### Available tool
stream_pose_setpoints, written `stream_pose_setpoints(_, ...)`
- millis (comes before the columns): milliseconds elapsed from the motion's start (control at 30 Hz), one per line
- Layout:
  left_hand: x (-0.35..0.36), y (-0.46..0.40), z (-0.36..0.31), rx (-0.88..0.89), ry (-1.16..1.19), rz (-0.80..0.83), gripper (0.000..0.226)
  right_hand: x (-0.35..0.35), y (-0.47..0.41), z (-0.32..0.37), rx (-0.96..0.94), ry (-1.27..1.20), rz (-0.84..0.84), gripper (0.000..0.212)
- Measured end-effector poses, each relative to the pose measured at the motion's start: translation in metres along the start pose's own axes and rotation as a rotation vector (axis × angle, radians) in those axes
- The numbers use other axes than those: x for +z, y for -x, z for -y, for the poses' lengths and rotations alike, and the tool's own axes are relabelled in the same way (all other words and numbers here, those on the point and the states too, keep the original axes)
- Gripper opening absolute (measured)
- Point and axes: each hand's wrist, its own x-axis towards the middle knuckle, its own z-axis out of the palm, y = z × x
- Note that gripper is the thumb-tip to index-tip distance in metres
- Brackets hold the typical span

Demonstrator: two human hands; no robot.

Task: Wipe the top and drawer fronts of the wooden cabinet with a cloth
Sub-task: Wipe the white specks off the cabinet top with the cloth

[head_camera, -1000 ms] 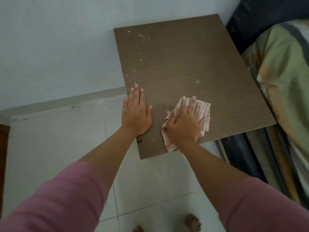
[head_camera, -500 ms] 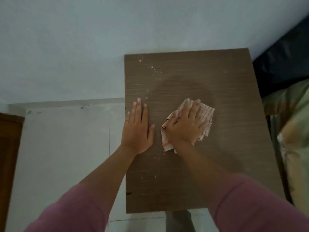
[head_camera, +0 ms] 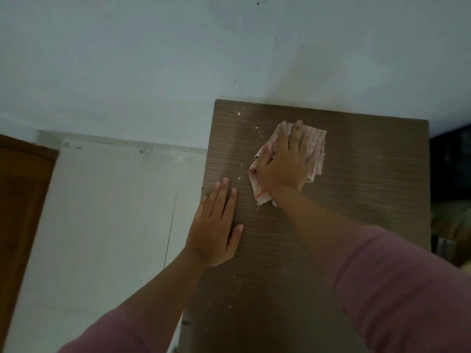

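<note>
The brown wooden cabinet top (head_camera: 369, 194) fills the right half of the view, its back edge against the wall. My right hand (head_camera: 285, 161) presses flat on a white cloth with orange stripes (head_camera: 314, 149), near the back of the top. My left hand (head_camera: 216, 225) lies flat with fingers together on the left edge of the top, holding nothing. White crumbs (head_camera: 258, 131) dot the wood left of the cloth. The drawer fronts are out of sight.
A pale blue wall (head_camera: 178, 59) runs behind the cabinet. White floor tiles (head_camera: 102, 212) lie to the left, with a brown wooden door (head_camera: 23, 200) at the far left. Dark bedding (head_camera: 451, 161) sits at the right edge.
My right hand has slid the cloth away from me toward the back of the top. My left hand stays flat on the left edge. The view has shifted over the cabinet.
</note>
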Motion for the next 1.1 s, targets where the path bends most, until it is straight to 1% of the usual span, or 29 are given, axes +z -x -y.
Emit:
stream_pose_setpoints(100,0.000,0.000,0.000,-0.001,0.005,0.007,0.072,0.000,-0.012,0.006,-0.104,0.028,0.002,0.063)
stream_pose_setpoints(267,0.000,0.000,0.000,-0.006,0.016,0.008,0.072,0.002,-0.026,0.012,-0.264,0.024,0.061,0.062)
stream_pose_setpoints(633,0.002,0.002,-0.001,-0.046,0.033,-0.021,0.075,0.008,-0.048,0.025,-0.625,0.052,0.079,0.060)
stream_pose_setpoints(867,0.003,0.001,-0.002,-0.047,0.041,-0.044,0.074,0.008,-0.059,0.038,-0.783,0.037,0.106,0.055)
stream_pose_setpoints(1100,0.004,0.003,-0.002,-0.041,0.015,-0.043,0.075,0.008,-0.074,0.053,-0.956,0.123,0.154,0.054)
